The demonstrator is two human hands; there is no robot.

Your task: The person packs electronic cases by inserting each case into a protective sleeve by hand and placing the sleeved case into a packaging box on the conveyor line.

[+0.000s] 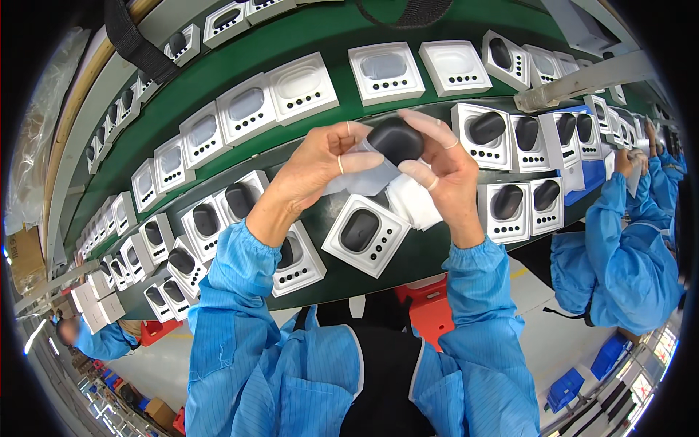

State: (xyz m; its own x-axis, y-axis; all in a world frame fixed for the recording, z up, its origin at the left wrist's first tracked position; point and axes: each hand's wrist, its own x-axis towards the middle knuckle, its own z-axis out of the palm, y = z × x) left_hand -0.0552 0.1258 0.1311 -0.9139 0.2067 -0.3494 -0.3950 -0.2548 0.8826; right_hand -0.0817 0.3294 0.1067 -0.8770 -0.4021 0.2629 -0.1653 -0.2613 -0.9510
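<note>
Above the bench, my right hand (pixel 453 171) pinches a smooth black oval case (pixel 395 140), like an earbud charging case, between thumb and fingers. My left hand (pixel 314 166) is closed on a translucent plastic sleeve (pixel 366 178), which lies against the case's left and lower side. Whether the case is partly inside the sleeve I cannot tell. Pale finger cots cover some fingertips on both hands. Below them, a tilted white box tray (pixel 397 244) holds another black case (pixel 360 231) and several small black ear tips. A folded white cloth (pixel 413 204) sits right beside that tray.
More white trays with black cases (pixel 206 218) line the near bench on both sides. Behind, a green conveyor belt (pixel 349 29) carries white trays (pixel 302 86). A translucent bar (pixel 582 81) juts in at upper right. Co-workers in blue (pixel 619 255) work at the right.
</note>
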